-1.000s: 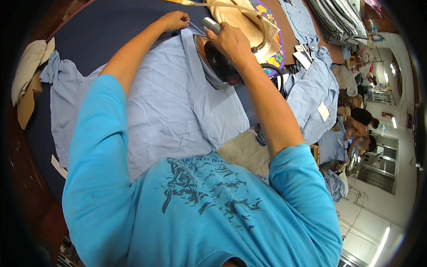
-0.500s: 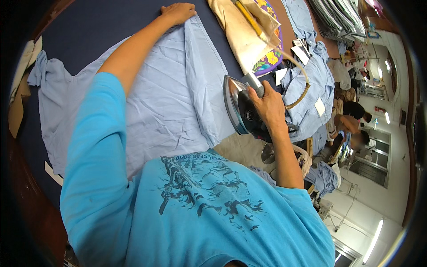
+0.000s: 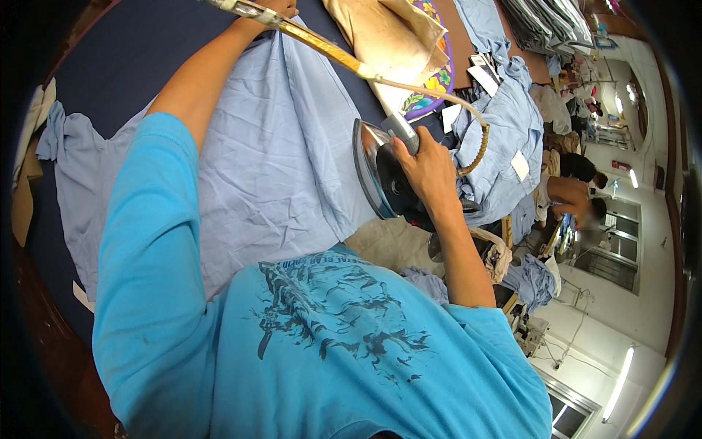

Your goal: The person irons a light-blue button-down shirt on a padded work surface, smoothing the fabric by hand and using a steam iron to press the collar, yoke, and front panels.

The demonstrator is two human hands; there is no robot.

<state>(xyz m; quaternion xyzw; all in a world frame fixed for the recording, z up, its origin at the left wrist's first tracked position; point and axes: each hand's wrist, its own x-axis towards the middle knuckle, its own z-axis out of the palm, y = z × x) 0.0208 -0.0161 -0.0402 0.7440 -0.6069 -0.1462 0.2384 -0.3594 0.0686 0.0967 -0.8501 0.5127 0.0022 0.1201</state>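
Observation:
A light blue shirt point(image 3: 248, 154), creased across its middle, lies spread over the dark blue table cover. At its far edge my left hand point(image 3: 281, 7) is closed on the cloth, partly cut off by the top of the picture and crossed by a yellow pole. My right hand point(image 3: 430, 170) grips the grey handle of a black clothes iron point(image 3: 395, 179). The iron is tilted, its metal soleplate turned left toward the shirt's right edge. Whether it touches the cloth I cannot tell.
The yellow pole point(image 3: 322, 45) carries a hose to the iron. Right of it lie a beige cloth point(image 3: 387, 36), a flowered pad with purple rim point(image 3: 420, 106) and a pile of blue garments point(image 3: 501, 139) with white tags. Stacked garments point(image 3: 548, 25) stand far right; people work beyond.
The yellow pole has swung left and now crosses in front of my left hand. The iron in my right hand has shifted slightly left, along with the whole view.

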